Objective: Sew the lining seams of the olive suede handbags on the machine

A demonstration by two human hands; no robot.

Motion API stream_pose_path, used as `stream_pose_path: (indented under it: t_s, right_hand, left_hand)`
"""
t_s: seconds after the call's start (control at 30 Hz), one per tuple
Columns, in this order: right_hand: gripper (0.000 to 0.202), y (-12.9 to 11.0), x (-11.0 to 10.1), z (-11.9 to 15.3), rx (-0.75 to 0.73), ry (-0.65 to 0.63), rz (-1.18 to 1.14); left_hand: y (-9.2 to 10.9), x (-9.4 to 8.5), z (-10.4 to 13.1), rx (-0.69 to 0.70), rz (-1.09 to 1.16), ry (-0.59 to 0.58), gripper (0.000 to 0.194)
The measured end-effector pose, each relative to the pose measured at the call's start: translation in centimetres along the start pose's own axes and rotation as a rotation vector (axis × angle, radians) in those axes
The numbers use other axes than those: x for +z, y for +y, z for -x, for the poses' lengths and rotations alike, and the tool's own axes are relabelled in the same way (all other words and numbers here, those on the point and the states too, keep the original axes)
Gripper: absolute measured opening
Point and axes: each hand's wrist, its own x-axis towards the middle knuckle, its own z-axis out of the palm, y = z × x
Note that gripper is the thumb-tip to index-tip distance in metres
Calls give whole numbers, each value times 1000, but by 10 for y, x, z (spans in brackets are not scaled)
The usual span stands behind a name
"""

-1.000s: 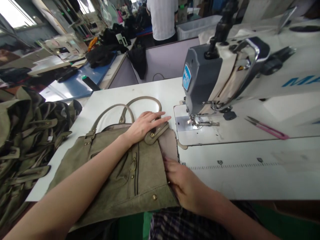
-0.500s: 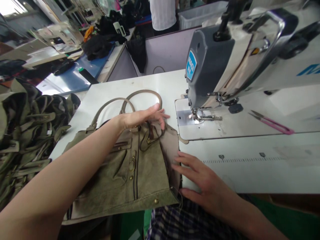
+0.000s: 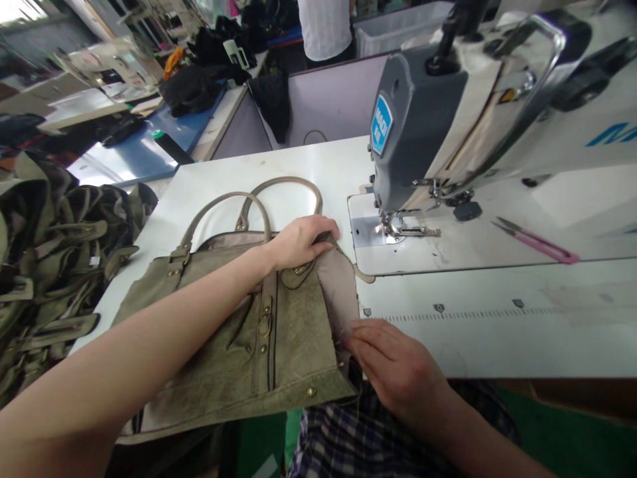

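Note:
An olive-green handbag (image 3: 298, 332) lies on the white sewing table, its two looped handles pointing away from me and its bottom edge overhanging the front. Its right side gapes, baring a pale lining (image 3: 338, 285). My left hand (image 3: 303, 242) reaches across the bag, fingers closed on its upper right corner. Lower down, my right hand (image 3: 395, 362) pinches the edge of that same side between thumb and fingers. The sewing machine's presser foot (image 3: 398, 229) is just right of the bag, apart from it.
A pink-handled thread snipper (image 3: 545, 245) rests on the machine bed at right. Several olive bag pieces (image 3: 44, 279) are heaped at left. A person in a white top (image 3: 326, 30) stands beyond the lilac partition (image 3: 333, 99). A dark thread cone (image 3: 172, 147) is at upper left.
Both hands went from spread fingers to a grip on the handbag's right side. My left hand closed on the upper corner, my right on the lower edge.

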Motion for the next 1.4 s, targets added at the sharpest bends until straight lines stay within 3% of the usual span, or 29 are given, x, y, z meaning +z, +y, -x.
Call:
stream_pose_path:
  t_s: [0.13, 0.3, 0.4, 0.53, 0.63, 0.87, 1.0, 1.1, 1.27, 1.4]
  right_hand:
    - [23, 0, 3, 3, 36, 8, -27]
    - [24, -1, 5, 4, 36, 15, 4]
    - [25, 1, 6, 5, 37, 8, -10]
    - [25, 1, 7, 3, 26, -15, -52]
    - [32, -4, 2, 0, 23, -30, -50]
    - [50, -15, -15, 2, 163, -274, -71]
    - [38, -8, -9, 5, 46, -246, 45]
    - [24, -2, -3, 4, -23, -239, 97]
    - [26, 2, 2, 3, -98, -182, 70]
    - [26, 8, -12, 1, -186, -209, 36]
  left_hand:
    - [3, 5, -19, -29, -87, -78, 11]
    - [8, 11, -21, -55, -128, -27, 14]
    - [2, 4, -13, 4, -72, -4, 14]
    - [-8, -11, -15, 85, 106, -119, 16]
    - [-7, -14, -27, -13, 52, -183, 12]
    - [6, 0, -30, -237, -103, -46, 21]
    - [7, 5, -20, -276, -130, 22, 24]
    - [3, 2, -21, -265, -96, -10, 25]
    - [-2, -3, -23, -208, -96, -70, 18]
    - [5, 8, -19, -175, -140, -16, 18]
